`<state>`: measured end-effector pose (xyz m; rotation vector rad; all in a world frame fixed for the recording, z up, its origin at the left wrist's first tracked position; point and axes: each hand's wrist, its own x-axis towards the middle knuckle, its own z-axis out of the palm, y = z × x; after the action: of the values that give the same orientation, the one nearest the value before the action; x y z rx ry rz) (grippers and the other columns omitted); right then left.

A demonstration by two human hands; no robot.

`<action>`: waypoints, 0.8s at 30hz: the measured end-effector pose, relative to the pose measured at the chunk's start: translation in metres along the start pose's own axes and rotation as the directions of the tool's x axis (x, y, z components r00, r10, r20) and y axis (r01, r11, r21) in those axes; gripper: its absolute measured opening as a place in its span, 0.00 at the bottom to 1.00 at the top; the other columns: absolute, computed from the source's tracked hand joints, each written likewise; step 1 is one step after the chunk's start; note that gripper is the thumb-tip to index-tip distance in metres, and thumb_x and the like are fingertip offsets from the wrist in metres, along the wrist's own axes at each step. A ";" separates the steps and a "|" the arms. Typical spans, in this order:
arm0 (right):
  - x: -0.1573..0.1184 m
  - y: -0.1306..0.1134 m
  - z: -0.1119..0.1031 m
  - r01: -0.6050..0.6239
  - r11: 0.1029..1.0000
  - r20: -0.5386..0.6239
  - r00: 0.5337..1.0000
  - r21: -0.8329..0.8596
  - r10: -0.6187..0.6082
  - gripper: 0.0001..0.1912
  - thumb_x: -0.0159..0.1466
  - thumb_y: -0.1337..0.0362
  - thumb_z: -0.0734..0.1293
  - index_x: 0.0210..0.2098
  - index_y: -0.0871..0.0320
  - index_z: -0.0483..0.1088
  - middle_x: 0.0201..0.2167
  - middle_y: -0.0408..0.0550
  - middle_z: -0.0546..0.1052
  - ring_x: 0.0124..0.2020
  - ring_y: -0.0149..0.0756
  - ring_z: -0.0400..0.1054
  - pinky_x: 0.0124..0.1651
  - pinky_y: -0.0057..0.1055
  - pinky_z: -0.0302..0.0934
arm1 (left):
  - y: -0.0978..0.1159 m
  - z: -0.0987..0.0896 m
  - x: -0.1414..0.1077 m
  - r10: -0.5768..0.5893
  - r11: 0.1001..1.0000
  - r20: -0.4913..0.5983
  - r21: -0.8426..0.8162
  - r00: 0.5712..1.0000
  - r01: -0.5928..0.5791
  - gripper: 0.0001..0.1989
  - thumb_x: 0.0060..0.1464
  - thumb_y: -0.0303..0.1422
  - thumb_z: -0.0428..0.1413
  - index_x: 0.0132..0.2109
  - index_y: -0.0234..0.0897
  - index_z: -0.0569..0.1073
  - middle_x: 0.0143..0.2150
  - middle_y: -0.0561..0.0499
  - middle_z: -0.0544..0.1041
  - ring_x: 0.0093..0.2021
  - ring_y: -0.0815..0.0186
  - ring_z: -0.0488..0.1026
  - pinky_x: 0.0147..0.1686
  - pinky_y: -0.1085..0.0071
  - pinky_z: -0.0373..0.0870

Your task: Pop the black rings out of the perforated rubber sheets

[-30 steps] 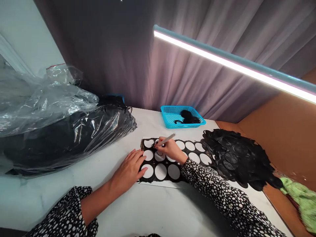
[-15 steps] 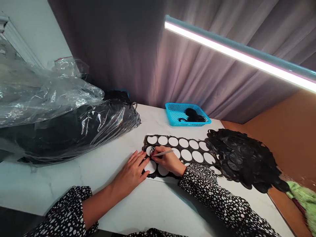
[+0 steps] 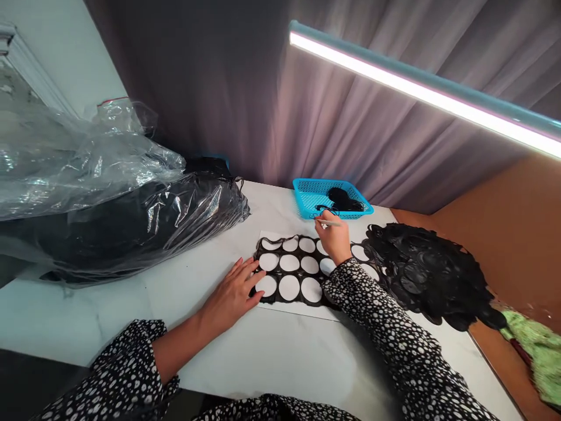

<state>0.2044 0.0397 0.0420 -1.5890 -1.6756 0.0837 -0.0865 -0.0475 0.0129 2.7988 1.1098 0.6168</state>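
1. Our right hand [image 3: 333, 237] pinches a slim white pen [image 3: 335, 223], fingers together, near the blue plastic basket [image 3: 307, 196].
2. Our left hand's [image 3: 232, 295] spread fingers [image 3: 248, 275] press the black perforated sheet [image 3: 300, 264] onto white paper [image 3: 298, 310].

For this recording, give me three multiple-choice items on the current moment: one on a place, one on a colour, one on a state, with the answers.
1. Where is the right hand, holding a white pen?
A) on the clear plastic bag
B) just in front of the perforated basket
C) on the green cloth

2. What colour is that basket?
A) blue
B) red
C) yellow

3. How is the left hand placed?
A) gripping the pen
B) raised off the table
C) lying flat, fingertips at the black sheet

Answers:
1. B, the fingertips are by the basket's front rim.
2. A, its plastic is bright blue.
3. C, it lies palm down at the sheet's left edge.
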 end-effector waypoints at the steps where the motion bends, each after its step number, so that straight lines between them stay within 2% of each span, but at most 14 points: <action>1: -0.002 -0.002 -0.004 0.001 0.998 0.059 0.998 0.065 -0.004 0.07 0.60 0.67 0.62 0.25 0.55 0.60 0.27 0.47 0.73 0.30 0.37 0.62 0.35 0.31 0.52 | 0.000 -0.003 0.000 -0.005 1.000 -0.016 -0.002 1.000 0.005 0.17 0.65 0.33 0.51 0.59 0.36 0.69 0.60 0.40 0.69 0.64 0.52 0.63 0.63 0.47 0.60; 4: -0.029 -0.026 -0.011 -0.025 0.963 0.284 0.957 0.267 -0.054 0.08 0.58 0.67 0.64 0.24 0.56 0.61 0.26 0.44 0.73 0.29 0.35 0.63 0.34 0.29 0.53 | 0.009 -0.010 -0.008 -0.032 0.999 -0.061 -0.011 0.998 0.031 0.16 0.65 0.33 0.51 0.58 0.35 0.70 0.58 0.40 0.70 0.61 0.53 0.67 0.60 0.49 0.64; 7: -0.067 -0.056 -0.009 -0.099 0.914 0.465 0.879 0.394 -0.105 0.09 0.58 0.67 0.65 0.24 0.56 0.61 0.24 0.42 0.71 0.27 0.33 0.62 0.32 0.28 0.53 | 0.025 -0.014 -0.024 -0.017 1.000 -0.048 -0.004 0.999 0.017 0.13 0.65 0.33 0.52 0.53 0.34 0.73 0.54 0.41 0.73 0.55 0.54 0.71 0.57 0.51 0.69; 10: -0.094 -0.074 -0.003 -0.186 0.857 0.573 0.806 0.481 -0.147 0.10 0.59 0.66 0.65 0.24 0.56 0.61 0.24 0.41 0.69 0.27 0.31 0.60 0.31 0.27 0.52 | 0.036 -0.011 -0.039 0.006 0.999 -0.037 0.038 0.999 -0.005 0.16 0.65 0.34 0.51 0.56 0.32 0.71 0.55 0.40 0.73 0.57 0.52 0.70 0.57 0.50 0.68; 12: -0.105 -0.078 0.001 -0.216 0.840 0.606 0.780 0.497 -0.157 0.11 0.59 0.67 0.66 0.24 0.56 0.60 0.23 0.40 0.67 0.26 0.31 0.58 0.30 0.27 0.51 | 0.038 -0.008 -0.045 0.011 0.999 -0.030 0.052 0.999 -0.010 0.17 0.66 0.34 0.51 0.58 0.33 0.70 0.57 0.39 0.72 0.59 0.52 0.69 0.58 0.50 0.67; 17: -0.116 -0.080 0.005 -0.148 0.887 0.591 0.791 0.438 -0.160 0.13 0.58 0.69 0.69 0.23 0.57 0.61 0.25 0.41 0.68 0.29 0.32 0.60 0.32 0.28 0.52 | 0.036 -0.007 -0.047 0.016 0.998 -0.007 0.067 1.000 -0.015 0.16 0.66 0.34 0.51 0.57 0.35 0.71 0.59 0.40 0.71 0.61 0.52 0.67 0.59 0.50 0.67; 24: -0.117 -0.081 0.008 -0.086 0.903 0.557 0.810 0.422 -0.183 0.12 0.58 0.72 0.70 0.24 0.56 0.63 0.25 0.42 0.70 0.33 0.35 0.62 0.35 0.29 0.54 | 0.037 -0.007 -0.046 0.018 0.999 -0.021 0.045 1.000 -0.018 0.15 0.66 0.34 0.50 0.56 0.35 0.72 0.57 0.38 0.72 0.60 0.51 0.68 0.58 0.48 0.67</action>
<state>0.1206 -0.0746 0.0236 -1.2328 -1.9753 0.9474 -0.0956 -0.1065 0.0114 2.8492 1.1169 0.6323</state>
